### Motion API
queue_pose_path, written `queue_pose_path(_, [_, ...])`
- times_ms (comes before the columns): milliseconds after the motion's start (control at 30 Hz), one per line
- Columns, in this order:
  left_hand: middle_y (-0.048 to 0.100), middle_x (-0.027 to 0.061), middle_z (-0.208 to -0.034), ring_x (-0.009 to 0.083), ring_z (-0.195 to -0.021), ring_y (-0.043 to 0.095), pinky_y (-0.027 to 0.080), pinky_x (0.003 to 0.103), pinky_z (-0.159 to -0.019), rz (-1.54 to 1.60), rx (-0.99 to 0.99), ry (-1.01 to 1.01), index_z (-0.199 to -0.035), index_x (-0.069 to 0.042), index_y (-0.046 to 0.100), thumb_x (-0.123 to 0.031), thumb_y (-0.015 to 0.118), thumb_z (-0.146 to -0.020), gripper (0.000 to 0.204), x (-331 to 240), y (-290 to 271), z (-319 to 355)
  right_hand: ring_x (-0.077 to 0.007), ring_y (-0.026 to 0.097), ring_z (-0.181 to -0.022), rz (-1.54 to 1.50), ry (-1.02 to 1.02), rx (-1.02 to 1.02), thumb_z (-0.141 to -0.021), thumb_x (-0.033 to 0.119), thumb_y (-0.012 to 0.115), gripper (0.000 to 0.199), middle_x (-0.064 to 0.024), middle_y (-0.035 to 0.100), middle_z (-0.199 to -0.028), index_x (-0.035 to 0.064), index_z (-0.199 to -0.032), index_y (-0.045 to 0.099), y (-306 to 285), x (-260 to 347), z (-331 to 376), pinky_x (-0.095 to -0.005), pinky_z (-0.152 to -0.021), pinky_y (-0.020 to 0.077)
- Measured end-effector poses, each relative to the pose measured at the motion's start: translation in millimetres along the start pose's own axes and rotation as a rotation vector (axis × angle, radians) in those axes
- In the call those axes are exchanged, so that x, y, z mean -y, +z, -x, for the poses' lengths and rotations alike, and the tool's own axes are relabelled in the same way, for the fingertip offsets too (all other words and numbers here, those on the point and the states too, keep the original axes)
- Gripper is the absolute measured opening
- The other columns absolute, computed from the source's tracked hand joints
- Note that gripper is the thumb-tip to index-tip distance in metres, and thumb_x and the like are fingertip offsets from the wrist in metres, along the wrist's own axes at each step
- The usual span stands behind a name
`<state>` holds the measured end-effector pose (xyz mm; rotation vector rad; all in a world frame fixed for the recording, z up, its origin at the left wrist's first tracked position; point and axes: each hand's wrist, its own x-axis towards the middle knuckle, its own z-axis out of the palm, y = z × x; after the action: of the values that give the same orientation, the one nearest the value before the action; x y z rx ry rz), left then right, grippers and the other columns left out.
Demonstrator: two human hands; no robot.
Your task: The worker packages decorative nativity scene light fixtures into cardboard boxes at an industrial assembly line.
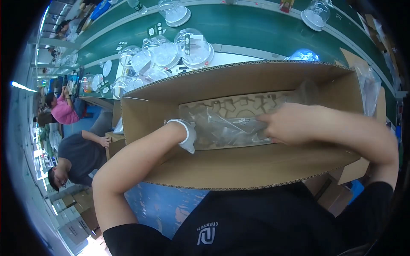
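Background: green conveyor belt (256,30) at 12 o'clock, clear domes (194,48).
Left hand (188,135): gloved, inside cardboard box (239,170), grip hidden, cannot tell.
Right hand (286,123): grasping clear plastic bag (226,126).
Risk: bag likely snags or tears on the cut-out cardboard insert (239,104).

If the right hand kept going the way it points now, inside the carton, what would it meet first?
Probably the clear plastic bag it already touches, then the gloved left hand at the bag's other end; depth is hard to judge.

Left hand (186,133), white-gloved, extends toward two o'clock with elbow bent; bare right hand (287,123) reaches toward nine o'clock, fingers curled, grip unclear.
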<state>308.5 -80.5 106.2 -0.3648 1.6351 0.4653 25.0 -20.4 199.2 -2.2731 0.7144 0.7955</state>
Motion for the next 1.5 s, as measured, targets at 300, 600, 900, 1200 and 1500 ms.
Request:
queue_pose_path(300, [0.069, 0.0168, -0.123, 0.0355, -0.114, 0.065, 0.051, 0.044, -0.095, 0.220, -0.136, -0.092, -0.122, -0.011, 0.071, -0.025, 0.056, -0.085, 0.042, -4, 53, -22, -0.0298, 0.066, -0.099, -0.029, 0.106, 0.424, -0.079, 0.026, 0.079, 0.034, -0.0099, 0.073, -0.113, 0.0137, -0.110, 0.075, 112, -95, -214, -0.0468, -0.085, 0.0520])
queue_pose_path(600, [0.073, 0.0141, -0.116, 0.0351, -0.109, 0.067, 0.052, 0.046, -0.090, -0.009, 0.041, -0.015, -0.113, -0.008, 0.075, -0.026, 0.059, -0.083, 0.039, -34, 68, -23, -0.0325, 0.067, -0.111, 0.282, 0.374, 0.115, -0.092, 0.019, 0.061, 0.033, -0.0169, 0.069, -0.121, 0.0029, -0.119, 0.071, 55, -25, -160, -0.0551, -0.082, 0.0560])
queue_pose_path(900, [0.072, 0.0171, -0.116, 0.0344, -0.106, 0.070, 0.055, 0.044, -0.084, -0.036, 0.007, 0.004, -0.110, -0.005, 0.076, -0.020, 0.060, -0.082, 0.035, -49, 56, -16, -0.0371, 0.063, -0.116, 0.059, -0.439, -0.467, -0.090, 0.016, 0.058, 0.041, -0.0217, 0.055, -0.136, 0.0034, -0.129, 0.058, 96, 10, -273, -0.0504, -0.082, 0.0567])
queue_pose_path(1200, [0.070, 0.0178, -0.120, 0.0379, -0.110, 0.067, 0.055, 0.044, -0.089, 0.221, 0.093, -0.007, -0.126, -0.003, 0.066, -0.012, 0.057, -0.083, 0.045, -46, 66, 11, -0.0387, 0.071, -0.088, -0.021, 0.121, -0.625, -0.095, 0.016, 0.051, 0.041, -0.0240, 0.058, -0.127, 0.0056, -0.134, 0.053, 83, 7, -341, -0.0548, -0.058, 0.0573])
queue_pose_path(1500, [0.057, 0.0161, -0.142, 0.0373, -0.134, 0.050, 0.040, 0.041, -0.112, 0.597, 0.004, 0.109, -0.145, -0.022, 0.055, -0.003, 0.047, -0.081, 0.067, -24, 50, 49, -0.0289, 0.071, -0.082, -0.102, 0.264, -0.633, -0.089, 0.018, 0.056, 0.048, -0.0195, 0.069, -0.100, 0.0017, -0.134, 0.055, 65, 41, -352, -0.0464, -0.059, 0.0555])
